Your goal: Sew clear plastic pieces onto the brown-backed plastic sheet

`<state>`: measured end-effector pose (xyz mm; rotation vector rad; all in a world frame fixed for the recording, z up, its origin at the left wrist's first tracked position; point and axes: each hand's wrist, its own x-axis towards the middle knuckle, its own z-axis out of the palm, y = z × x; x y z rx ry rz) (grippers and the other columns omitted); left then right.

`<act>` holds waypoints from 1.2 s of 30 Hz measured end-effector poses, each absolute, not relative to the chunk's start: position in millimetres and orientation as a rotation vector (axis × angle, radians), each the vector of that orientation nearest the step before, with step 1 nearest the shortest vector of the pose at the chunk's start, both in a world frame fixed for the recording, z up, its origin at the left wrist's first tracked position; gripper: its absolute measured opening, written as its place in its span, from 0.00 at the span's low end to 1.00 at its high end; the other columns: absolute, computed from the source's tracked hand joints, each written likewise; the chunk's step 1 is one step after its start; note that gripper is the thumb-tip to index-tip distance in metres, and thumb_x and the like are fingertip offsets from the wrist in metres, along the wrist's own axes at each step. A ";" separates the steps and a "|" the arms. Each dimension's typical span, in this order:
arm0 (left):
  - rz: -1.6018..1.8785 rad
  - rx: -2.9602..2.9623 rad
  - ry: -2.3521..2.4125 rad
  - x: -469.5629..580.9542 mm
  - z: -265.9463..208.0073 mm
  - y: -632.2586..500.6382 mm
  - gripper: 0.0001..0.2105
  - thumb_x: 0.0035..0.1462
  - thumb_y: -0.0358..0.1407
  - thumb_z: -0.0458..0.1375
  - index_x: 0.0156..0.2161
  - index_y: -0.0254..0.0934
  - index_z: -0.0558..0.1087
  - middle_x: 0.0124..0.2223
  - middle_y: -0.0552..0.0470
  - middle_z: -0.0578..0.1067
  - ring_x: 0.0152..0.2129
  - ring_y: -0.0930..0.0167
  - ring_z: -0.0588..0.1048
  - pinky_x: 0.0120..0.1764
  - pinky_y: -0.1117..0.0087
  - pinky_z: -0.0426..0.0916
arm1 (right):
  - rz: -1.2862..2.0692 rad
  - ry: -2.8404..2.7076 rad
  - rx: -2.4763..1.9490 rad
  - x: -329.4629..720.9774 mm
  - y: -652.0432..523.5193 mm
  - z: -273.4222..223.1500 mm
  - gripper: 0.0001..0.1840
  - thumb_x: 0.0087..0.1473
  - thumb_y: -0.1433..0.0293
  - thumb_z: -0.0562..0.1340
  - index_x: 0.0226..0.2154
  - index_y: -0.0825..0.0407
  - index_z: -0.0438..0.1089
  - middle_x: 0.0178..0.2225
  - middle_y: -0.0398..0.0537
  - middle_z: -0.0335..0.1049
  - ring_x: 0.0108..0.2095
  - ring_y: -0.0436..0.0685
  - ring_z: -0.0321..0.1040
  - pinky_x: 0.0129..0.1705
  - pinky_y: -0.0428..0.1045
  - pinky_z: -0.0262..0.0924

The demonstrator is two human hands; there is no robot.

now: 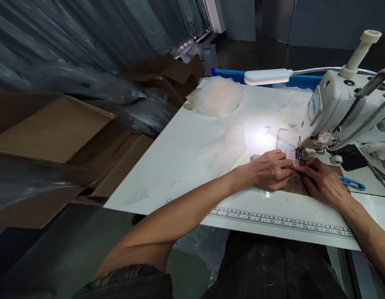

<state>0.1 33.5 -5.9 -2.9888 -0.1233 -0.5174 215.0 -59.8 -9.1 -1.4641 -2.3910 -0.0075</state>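
Observation:
My left hand [271, 169] is closed, its fingertips pinched together just in front of the sewing machine's presser foot [298, 153]. Beside it my right hand [323, 182] is also closed, thumb and fingers pinching close to the left fingertips. Between them runs the near edge of a thin, sheer pale fabric [287, 148] with small pink marks, which lies by the needle area. The fingers hide much of the pinched edge. The white sewing machine [332, 99] stands behind my right hand.
A mound of sheer pale fabric [218, 96] lies at the table's back left. Blue-handled thread snips [352, 183] and a black phone [354, 158] are right of my hands. A lamp [269, 77] hangs over the table [167, 166]. Cardboard boxes [52, 128] stand left.

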 end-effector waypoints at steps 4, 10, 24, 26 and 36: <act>-0.576 -2.985 -0.123 1.3 -4.9 32.9 0.10 0.58 0.34 0.52 0.30 0.37 0.75 0.37 0.49 0.79 0.32 0.66 0.70 0.39 0.62 0.62 | -0.048 -2.385 -1.448 213.9 -59.9 -10.7 0.19 0.65 0.68 0.51 0.50 0.50 0.73 0.40 0.55 0.68 0.35 0.57 0.68 0.32 0.51 0.68; -0.511 -3.093 -0.148 -0.1 -2.1 34.4 0.10 0.56 0.33 0.51 0.35 0.37 0.76 0.41 0.49 0.78 0.32 0.68 0.71 0.44 0.64 0.63 | -0.121 -2.391 -1.485 210.7 -60.3 -10.2 0.19 0.65 0.67 0.51 0.50 0.50 0.73 0.38 0.54 0.67 0.33 0.56 0.68 0.26 0.48 0.61; -0.405 -3.102 -0.264 -0.2 -0.7 37.6 0.14 0.61 0.36 0.49 0.43 0.33 0.75 0.46 0.43 0.76 0.34 0.66 0.73 0.41 0.61 0.62 | -0.172 -2.415 -1.625 206.0 -58.8 -10.8 0.21 0.64 0.68 0.48 0.52 0.51 0.71 0.39 0.57 0.67 0.27 0.54 0.63 0.20 0.46 0.55; -0.404 -3.109 -0.262 -0.8 -0.5 38.7 0.15 0.62 0.37 0.49 0.44 0.32 0.74 0.47 0.43 0.75 0.34 0.66 0.73 0.42 0.61 0.62 | -0.200 -2.415 -1.678 204.2 -58.7 -10.0 0.22 0.64 0.67 0.48 0.52 0.51 0.70 0.39 0.57 0.67 0.26 0.53 0.62 0.19 0.46 0.52; -0.350 -3.174 -0.352 0.3 -0.8 41.2 0.18 0.62 0.39 0.48 0.48 0.30 0.72 0.49 0.40 0.73 0.39 0.64 0.72 0.44 0.61 0.63 | -0.193 -2.431 -1.799 199.5 -58.2 -7.2 0.22 0.63 0.66 0.48 0.53 0.50 0.70 0.40 0.57 0.68 0.24 0.52 0.62 0.18 0.46 0.45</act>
